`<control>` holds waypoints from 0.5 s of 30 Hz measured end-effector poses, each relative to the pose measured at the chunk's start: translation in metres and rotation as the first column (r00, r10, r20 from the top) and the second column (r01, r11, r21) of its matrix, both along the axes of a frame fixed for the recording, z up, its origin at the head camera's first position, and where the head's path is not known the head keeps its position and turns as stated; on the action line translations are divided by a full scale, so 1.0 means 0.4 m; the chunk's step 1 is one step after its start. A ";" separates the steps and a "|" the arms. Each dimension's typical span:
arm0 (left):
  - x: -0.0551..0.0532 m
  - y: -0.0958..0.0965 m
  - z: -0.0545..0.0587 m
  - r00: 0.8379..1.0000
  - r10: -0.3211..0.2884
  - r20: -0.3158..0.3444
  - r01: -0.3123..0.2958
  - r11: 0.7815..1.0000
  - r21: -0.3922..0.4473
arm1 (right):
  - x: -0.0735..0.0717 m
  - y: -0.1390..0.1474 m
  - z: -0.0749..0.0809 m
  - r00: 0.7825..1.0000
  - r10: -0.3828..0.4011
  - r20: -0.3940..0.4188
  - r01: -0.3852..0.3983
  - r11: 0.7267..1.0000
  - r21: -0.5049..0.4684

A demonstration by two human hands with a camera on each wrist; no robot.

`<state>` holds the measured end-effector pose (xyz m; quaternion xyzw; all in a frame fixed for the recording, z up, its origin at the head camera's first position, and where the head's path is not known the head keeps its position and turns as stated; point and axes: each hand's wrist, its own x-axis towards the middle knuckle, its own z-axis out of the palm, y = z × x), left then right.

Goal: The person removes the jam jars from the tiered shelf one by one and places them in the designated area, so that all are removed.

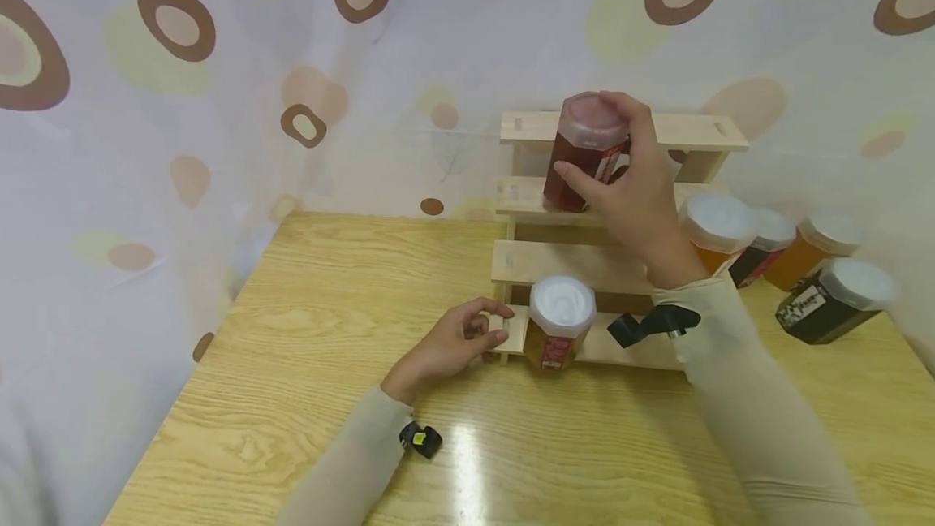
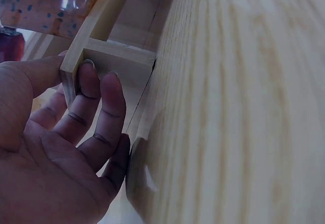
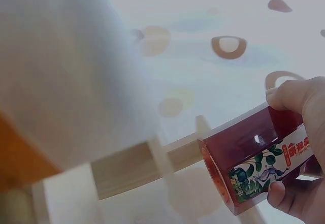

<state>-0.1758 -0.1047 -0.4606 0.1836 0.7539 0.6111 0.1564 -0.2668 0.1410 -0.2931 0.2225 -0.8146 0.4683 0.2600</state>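
Observation:
A jar with dark red contents (image 1: 577, 157) and a clear lid is gripped by my right hand (image 1: 643, 193), in front of the upper boards of a stepped wooden rack (image 1: 555, 262). In the right wrist view the jar (image 3: 249, 150) tilts, its printed label facing the camera, with fingers on two sides. My left hand (image 1: 456, 339) holds the left end of the rack's lowest board; the left wrist view shows the thumb on one side of that board (image 2: 76, 66) and fingers curled on the other. On the lowest board stands a white-lidded jar (image 1: 561, 323) with a red label.
Right of the rack stand an amber jar (image 1: 716, 226), a dark jar with a red label (image 1: 763, 246), an orange jar (image 1: 811, 250) and a tilted-looking dark jar (image 1: 833, 303). The wood-grain table (image 1: 329, 291) meets a patterned cloth (image 1: 409, 63) behind and at the left.

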 end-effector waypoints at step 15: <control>0.001 0.004 0.003 0.998 0.004 0.065 -0.005 1.000 0.019 | 0.030 0.039 0.077 0.999 -0.022 -0.037 0.022 1.000 0.018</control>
